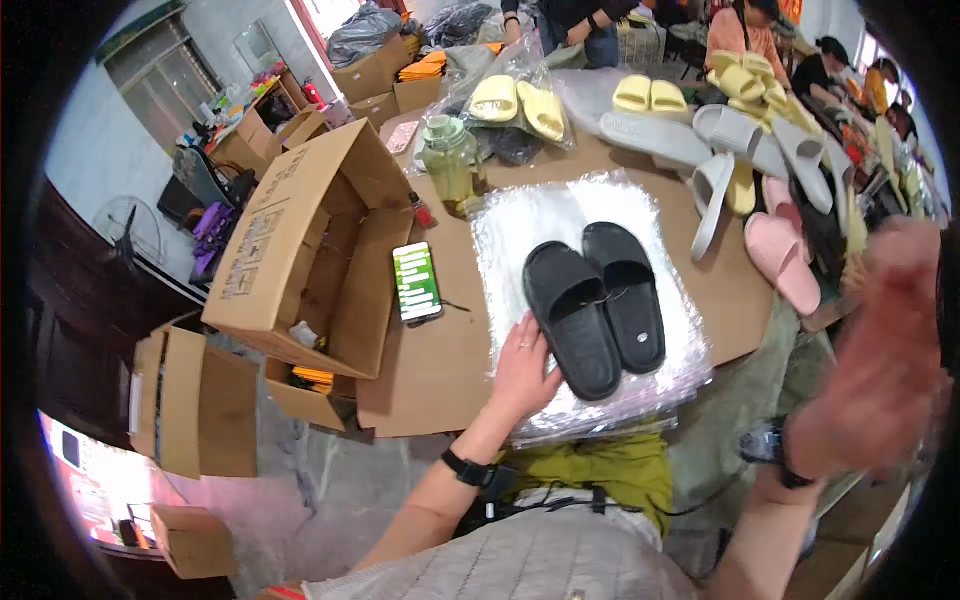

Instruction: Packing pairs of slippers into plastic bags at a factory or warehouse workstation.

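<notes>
My left hand (pixel 522 370) rests flat, fingers spread, on the stack of clear plastic bags (pixel 520 225) beside the pair of black rubber slides (pixel 595 305) at my twelve o'clock, my right hand (pixel 880 350) raised, blurred, grip indeterminable; risk: slick bags sliding off the cardboard-covered table (pixel 440 360).

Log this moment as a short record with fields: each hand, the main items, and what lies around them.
left hand: open, flat on the stack of clear plastic bags, touching the nearer black slipper
right hand: raised at the right, blurred, holds nothing that shows
black slippers: a pair, side by side on the bags
phone: screen lit, on the cardboard left of the bags
open carton: far left, tipped on its side
green bottle: behind the bags
other slippers: yellow, grey, pink beyond
</notes>
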